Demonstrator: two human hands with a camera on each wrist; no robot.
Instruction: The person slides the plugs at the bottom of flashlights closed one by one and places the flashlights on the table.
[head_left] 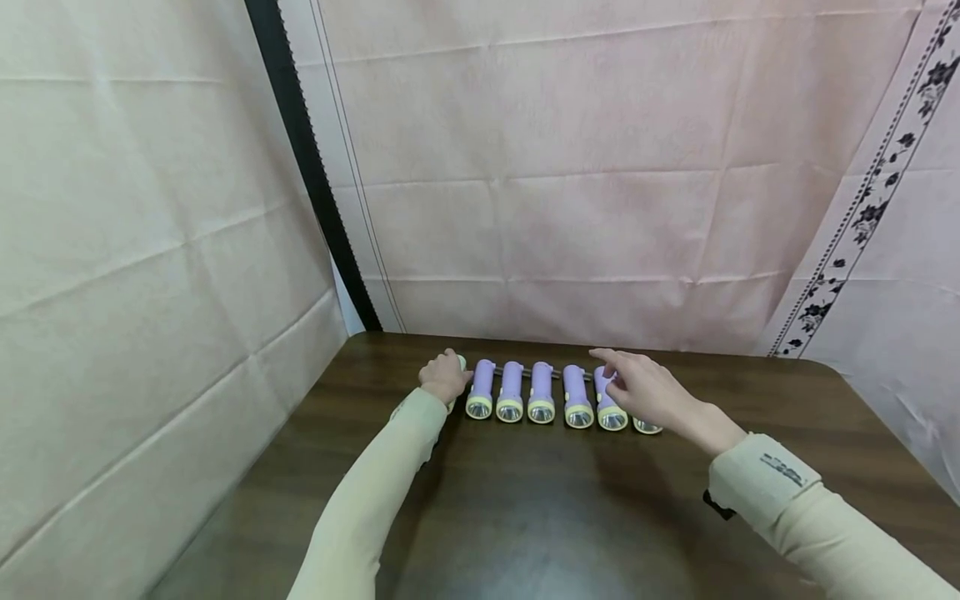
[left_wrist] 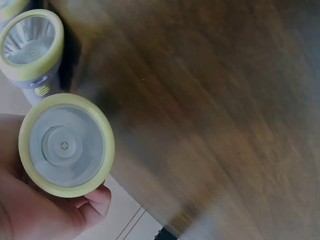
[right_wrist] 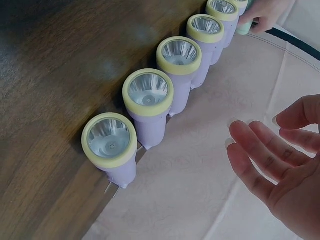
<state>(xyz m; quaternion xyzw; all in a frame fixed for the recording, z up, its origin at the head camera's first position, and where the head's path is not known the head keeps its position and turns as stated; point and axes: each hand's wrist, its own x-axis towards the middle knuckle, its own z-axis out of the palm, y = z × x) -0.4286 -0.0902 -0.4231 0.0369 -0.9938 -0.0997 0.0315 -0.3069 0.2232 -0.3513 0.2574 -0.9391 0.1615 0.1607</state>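
My left hand (head_left: 444,375) grips a flashlight with a pale green body at the left end of a row. Its wide lens with a pale yellow rim (left_wrist: 66,146) faces the left wrist camera, and the fingers cover most of its body. Beside it, several purple flashlights (head_left: 511,392) with yellow rims lie side by side, lenses toward me. Over the right end of the row my right hand (head_left: 648,390) hovers with nothing in it, fingers loosely bent. In the right wrist view, that hand is apart from the nearest purple flashlight (right_wrist: 111,147).
Thin metal rods (head_left: 557,374) run behind and under the purple flashlights. The row lies near the far edge of a dark wooden table (head_left: 510,517). Pale cloth (head_left: 600,167) hangs behind the table, and another cloth (head_left: 142,275) hangs along its left side.
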